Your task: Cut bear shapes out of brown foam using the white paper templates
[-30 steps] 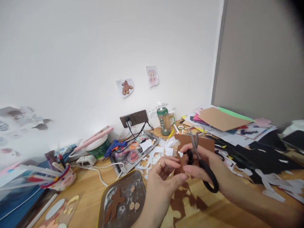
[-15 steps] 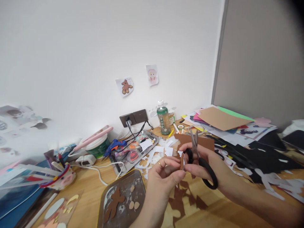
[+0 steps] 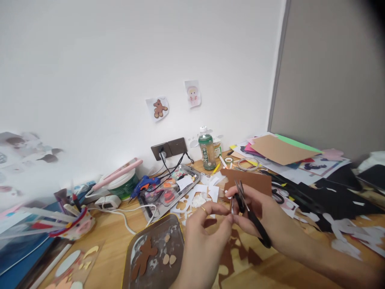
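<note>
In the head view, my left hand (image 3: 207, 233) is closed, with thumb and forefinger pinching the edge of a small brown piece (image 3: 232, 205) that looks like craft foam or card. My right hand (image 3: 264, 208) has black-handled scissors (image 3: 254, 220) hooked on its fingers, their blades pointing up and away from the piece. Its thumb and fingertip also meet the small piece, which is mostly hidden between both hands. Below on the left lies a dark tray (image 3: 144, 277) bearing a brown bear-shaped cutout (image 3: 145, 257) and small tan pieces (image 3: 169, 259).
Brown offcuts (image 3: 237, 251) lie under my hands, with a brown sheet (image 3: 252, 182) behind. A blue glue gun (image 3: 146, 184), a green-labelled bottle (image 3: 206, 150) and white paper scraps (image 3: 200, 196) stand or lie farther back. A pen holder (image 3: 73, 228) is left; stacked coloured sheets (image 3: 279, 150) are right.
The scissors have tipped lower and turned more edge-on in my right hand. My left fingers have shifted on the small brown piece, which shows less now.
</note>
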A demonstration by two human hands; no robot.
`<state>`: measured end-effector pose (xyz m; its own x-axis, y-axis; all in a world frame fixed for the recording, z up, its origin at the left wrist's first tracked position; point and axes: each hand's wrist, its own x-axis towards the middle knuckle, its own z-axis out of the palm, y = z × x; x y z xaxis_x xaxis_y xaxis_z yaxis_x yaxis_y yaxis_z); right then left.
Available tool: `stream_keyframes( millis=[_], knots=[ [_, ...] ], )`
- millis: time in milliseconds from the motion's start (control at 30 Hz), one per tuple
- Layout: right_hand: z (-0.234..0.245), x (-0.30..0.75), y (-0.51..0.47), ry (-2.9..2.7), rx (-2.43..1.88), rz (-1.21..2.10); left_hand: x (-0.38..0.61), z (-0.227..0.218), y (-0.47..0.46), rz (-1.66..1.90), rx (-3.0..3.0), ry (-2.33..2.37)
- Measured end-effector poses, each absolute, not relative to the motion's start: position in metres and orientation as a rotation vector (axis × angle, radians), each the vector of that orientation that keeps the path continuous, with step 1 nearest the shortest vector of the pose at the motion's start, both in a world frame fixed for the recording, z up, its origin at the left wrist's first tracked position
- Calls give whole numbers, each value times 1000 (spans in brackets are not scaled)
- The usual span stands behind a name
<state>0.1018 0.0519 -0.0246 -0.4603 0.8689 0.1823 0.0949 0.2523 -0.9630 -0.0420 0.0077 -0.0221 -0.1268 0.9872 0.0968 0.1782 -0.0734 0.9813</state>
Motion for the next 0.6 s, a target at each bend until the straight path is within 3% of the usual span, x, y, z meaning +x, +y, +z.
stream_keyframes(
  millis=[600],
  knots=[
    [-22, 106, 50, -1761, -852, 1192, -58, -32, 27, 1531, 866, 1350]
  ],
)
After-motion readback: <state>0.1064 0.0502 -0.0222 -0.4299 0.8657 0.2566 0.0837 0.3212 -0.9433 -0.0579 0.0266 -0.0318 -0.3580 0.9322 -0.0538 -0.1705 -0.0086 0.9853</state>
